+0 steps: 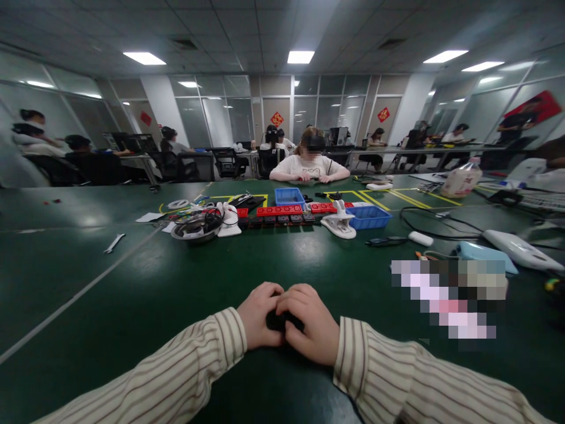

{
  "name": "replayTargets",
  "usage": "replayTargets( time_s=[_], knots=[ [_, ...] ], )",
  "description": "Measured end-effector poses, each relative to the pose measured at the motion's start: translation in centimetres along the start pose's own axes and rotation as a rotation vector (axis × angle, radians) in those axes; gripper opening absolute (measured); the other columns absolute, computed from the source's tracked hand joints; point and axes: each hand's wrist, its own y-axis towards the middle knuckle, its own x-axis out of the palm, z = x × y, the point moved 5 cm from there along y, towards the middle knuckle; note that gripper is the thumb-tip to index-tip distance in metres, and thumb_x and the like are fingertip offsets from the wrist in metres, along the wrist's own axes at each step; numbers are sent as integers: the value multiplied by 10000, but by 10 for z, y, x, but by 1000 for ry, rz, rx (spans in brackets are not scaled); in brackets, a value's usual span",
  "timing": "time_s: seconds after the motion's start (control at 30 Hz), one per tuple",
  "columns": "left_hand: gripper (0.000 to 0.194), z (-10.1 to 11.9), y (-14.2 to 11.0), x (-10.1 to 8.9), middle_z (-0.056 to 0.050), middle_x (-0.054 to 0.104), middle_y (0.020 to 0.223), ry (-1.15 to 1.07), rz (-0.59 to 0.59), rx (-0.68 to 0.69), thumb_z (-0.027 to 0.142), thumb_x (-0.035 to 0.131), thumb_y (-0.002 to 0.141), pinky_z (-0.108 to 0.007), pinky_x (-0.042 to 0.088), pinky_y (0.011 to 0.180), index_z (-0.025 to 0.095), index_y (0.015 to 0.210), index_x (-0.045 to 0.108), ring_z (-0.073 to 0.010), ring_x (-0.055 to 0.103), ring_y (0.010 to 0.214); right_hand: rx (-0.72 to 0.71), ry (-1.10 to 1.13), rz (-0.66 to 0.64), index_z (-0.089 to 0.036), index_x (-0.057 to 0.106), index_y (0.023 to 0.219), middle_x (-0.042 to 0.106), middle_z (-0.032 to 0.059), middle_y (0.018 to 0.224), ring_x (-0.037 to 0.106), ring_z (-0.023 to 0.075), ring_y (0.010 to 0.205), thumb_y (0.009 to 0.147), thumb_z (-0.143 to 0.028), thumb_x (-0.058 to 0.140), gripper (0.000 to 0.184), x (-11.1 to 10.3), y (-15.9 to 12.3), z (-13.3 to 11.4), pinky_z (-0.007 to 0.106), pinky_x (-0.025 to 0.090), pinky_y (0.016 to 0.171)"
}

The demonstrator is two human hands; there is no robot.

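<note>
My left hand (261, 318) and my right hand (312, 327) meet over the near middle of the green table (185, 288). Their fingers are curled inward and the fingertips touch, the right fingers partly overlapping the left. A dark gap shows between the palms; whether it is a small black object or only shadow, I cannot make out. Beyond the hands lies a row of red modules (279, 211) with black pieces along its front. A white clip-shaped stand (339, 225) is to its right, and a metal bowl (194, 234) of cables to its left.
A wrench (115, 243) lies at the left. Blue bins (368, 218) stand past the modules. At the right are black cables, a light-blue case (483, 253), a white device (523, 247) and a large bottle (461, 179). Across the table sits a person (309, 168).
</note>
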Motion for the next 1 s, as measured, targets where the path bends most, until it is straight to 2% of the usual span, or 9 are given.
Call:
replayTargets(
  time_s=[0.13, 0.23, 0.4, 0.47, 0.53, 0.63, 0.73, 0.87, 1.0],
  knots=[
    [435, -4, 3, 2, -32, 494, 971, -67, -51, -1, 309, 702, 509, -351, 415, 844, 199, 912, 583, -227, 472, 936, -219, 23, -42, -201, 520, 678, 634, 3, 782, 495, 167, 943, 685, -117, 392, 154, 1, -2, -12, 366, 332, 879],
    [560, -6, 3, 3, -42, 497, 1009, -75, -57, -14, 334, 699, 506, -378, 402, 872, 202, 1025, 532, -240, 468, 959, -247, 37, -28, -212, 541, 747, 641, 4, 840, 485, 174, 991, 687, -122, 385, 189, -1, -2, -13, 383, 311, 917],
    [697, -2, -1, 2, -91, 472, 1093, 31, 12, -7, 489, 685, 518, -456, 312, 953, 169, 1095, 459, -272, 432, 1027, -38, 19, 57, -166, 502, 972, 564, 80, 983, 469, 216, 938, 728, -327, 498, 293, -5, -1, -2, 397, 354, 858],
    [737, 2, -3, 0, -96, 489, 1053, 97, 66, -32, 569, 670, 496, -492, 273, 969, 154, 1068, 462, -275, 450, 995, 93, -51, 62, -154, 491, 970, 536, 88, 963, 461, 221, 894, 706, -440, 553, 395, -2, -1, 6, 397, 366, 817],
    [675, 6, -4, -1, -72, 513, 971, 158, 99, -68, 584, 663, 492, -510, 262, 964, 166, 996, 496, -263, 475, 935, 201, -129, 40, -161, 494, 901, 520, 66, 886, 455, 208, 831, 686, -481, 585, 397, 1, -1, 13, 377, 376, 765],
    [459, 8, -4, -1, -47, 524, 888, 198, 111, -97, 473, 660, 557, -473, 315, 926, 179, 889, 543, -234, 493, 867, 283, -197, 4, -174, 488, 807, 496, 34, 803, 441, 189, 776, 687, -424, 612, 304, 4, -1, 19, 345, 376, 715],
    [415, 2, -1, -2, -49, 528, 888, 182, 100, -94, 410, 665, 569, -419, 382, 853, 179, 900, 569, -225, 491, 842, 277, -181, -3, -175, 513, 834, 506, 37, 820, 443, 191, 798, 707, -334, 604, 223, 3, 2, 20, 349, 376, 736],
    [429, -14, 8, -5, -54, 516, 960, 144, 98, -82, 365, 696, 557, -384, 400, 845, 185, 932, 589, -231, 479, 907, 181, -76, 7, -181, 548, 943, 548, 52, 927, 460, 194, 890, 711, -158, 528, 234, 3, 7, 20, 363, 371, 804],
    [383, -23, 14, -3, -59, 492, 1053, 148, 63, -27, 360, 698, 587, -406, 358, 912, 201, 924, 612, -247, 442, 1011, 47, 24, -7, -187, 573, 867, 599, 31, 989, 472, 191, 994, 649, -60, 433, 288, 6, 8, 21, 395, 325, 910]
  ],
)
